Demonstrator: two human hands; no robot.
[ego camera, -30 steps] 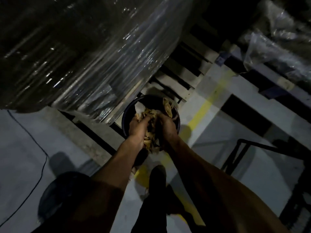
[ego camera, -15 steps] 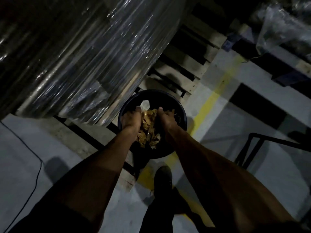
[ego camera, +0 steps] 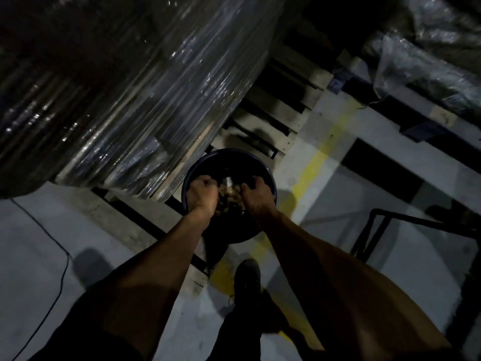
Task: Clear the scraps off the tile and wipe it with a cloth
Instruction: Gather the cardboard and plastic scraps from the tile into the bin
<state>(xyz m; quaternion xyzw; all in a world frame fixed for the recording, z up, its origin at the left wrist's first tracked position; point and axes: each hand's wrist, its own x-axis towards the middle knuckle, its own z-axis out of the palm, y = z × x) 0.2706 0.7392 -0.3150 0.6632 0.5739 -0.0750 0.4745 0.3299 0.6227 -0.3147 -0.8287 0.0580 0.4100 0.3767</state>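
A clump of tan scraps (ego camera: 230, 199) sits between my two hands over the mouth of a round black bucket (ego camera: 270, 178) on the floor. My left hand (ego camera: 203, 195) holds the clump from the left, its fingers curled in toward it. From the right, my right hand (ego camera: 256, 196) holds the clump with bent fingers. A small pale piece (ego camera: 229, 181) shows at the top of the clump. The image is dim and blurred, so the fingertips are hard to make out. No tile or cloth is in view.
A large load wrapped in clear film (ego camera: 125, 95) on a wooden pallet (ego camera: 276, 121) stands close left of the bucket. A yellow floor line (ego camera: 312, 168) runs past it. A black metal frame (ego camera: 385, 230) stands right, a thin cable (ego camera: 59, 246) lies left, and my shoe (ego camera: 247, 280) is below.
My hands have drawn a little apart and sunk lower into the bucket's mouth. The clump of scraps between them looks smaller and sits lower. My view has shifted slightly.
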